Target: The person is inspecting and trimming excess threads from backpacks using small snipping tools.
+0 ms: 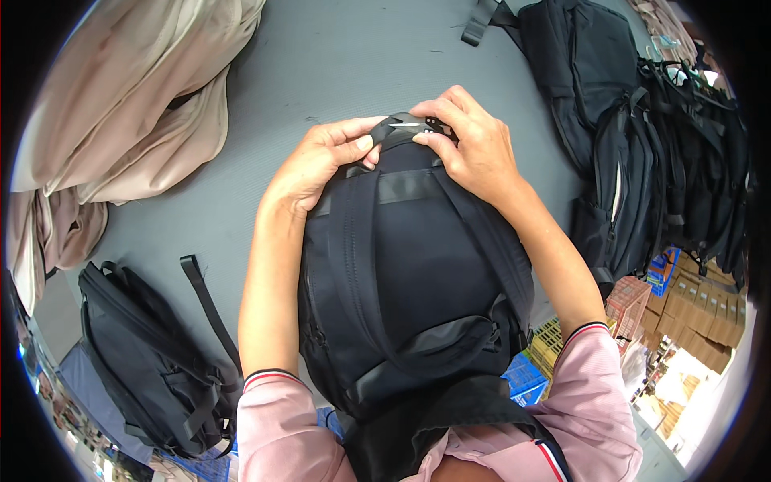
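A black backpack (430, 269) lies on the grey table before me, its shoulder straps facing up and its top end pointing away. My left hand (315, 161) is closed in a pinch on the fabric at the left of that top end, near the carry handle. Close beside it, my right hand (480, 143) is closed around small dark snips (409, 125), whose thin silver blade rests across the top edge of the bag. My right fingers partly hide the snips.
Another black backpack (148, 361) lies at the left with a loose strap (207, 301). Several black backpacks (582, 64) are piled along the right. Beige fabric (136, 96) is heaped at the far left. Plastic crates (626, 305) and cardboard boxes (703, 309) stand below on the right.
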`<state>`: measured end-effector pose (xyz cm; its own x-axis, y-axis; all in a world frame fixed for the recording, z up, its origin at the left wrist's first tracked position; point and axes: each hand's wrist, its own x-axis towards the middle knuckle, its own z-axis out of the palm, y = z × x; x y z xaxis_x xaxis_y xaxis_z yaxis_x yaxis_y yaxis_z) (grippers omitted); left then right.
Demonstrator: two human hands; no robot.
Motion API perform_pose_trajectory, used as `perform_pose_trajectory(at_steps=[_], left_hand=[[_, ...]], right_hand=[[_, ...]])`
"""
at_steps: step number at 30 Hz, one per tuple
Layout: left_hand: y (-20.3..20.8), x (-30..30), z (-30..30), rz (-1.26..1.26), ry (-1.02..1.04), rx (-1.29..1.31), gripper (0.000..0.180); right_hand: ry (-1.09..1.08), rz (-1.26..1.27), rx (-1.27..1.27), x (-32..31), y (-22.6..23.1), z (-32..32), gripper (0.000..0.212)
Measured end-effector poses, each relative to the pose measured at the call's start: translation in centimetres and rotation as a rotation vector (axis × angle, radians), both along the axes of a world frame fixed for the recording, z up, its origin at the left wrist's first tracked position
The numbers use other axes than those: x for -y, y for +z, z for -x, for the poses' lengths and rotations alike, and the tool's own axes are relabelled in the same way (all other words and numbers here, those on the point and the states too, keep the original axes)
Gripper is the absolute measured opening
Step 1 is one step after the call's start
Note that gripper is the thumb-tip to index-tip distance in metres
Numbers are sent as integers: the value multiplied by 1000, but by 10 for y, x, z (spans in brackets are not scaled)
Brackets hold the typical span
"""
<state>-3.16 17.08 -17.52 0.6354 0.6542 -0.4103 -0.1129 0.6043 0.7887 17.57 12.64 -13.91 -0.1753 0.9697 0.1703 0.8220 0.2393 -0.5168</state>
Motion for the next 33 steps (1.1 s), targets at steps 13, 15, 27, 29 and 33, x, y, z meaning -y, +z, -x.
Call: perform_pose_trajectory(at_steps=[13, 15, 27, 29, 33], left_hand=[[-5, 1, 5, 1, -19, 69, 39], [-6, 1, 3, 38, 2, 67, 38], [-2, 0, 5, 66, 15, 115, 41], [0, 0, 4, 75, 28, 110, 38], [4, 3, -4, 47, 34, -17, 28]], right_hand=[[-37, -6, -180, 1, 3, 5, 20], [35, -102, -11, 3, 3, 6, 21], [-117, -74, -171, -5, -1, 13, 19], [-258, 235, -608, -12, 1, 6, 21], [-192, 153, -555, -10, 5, 10, 26]])
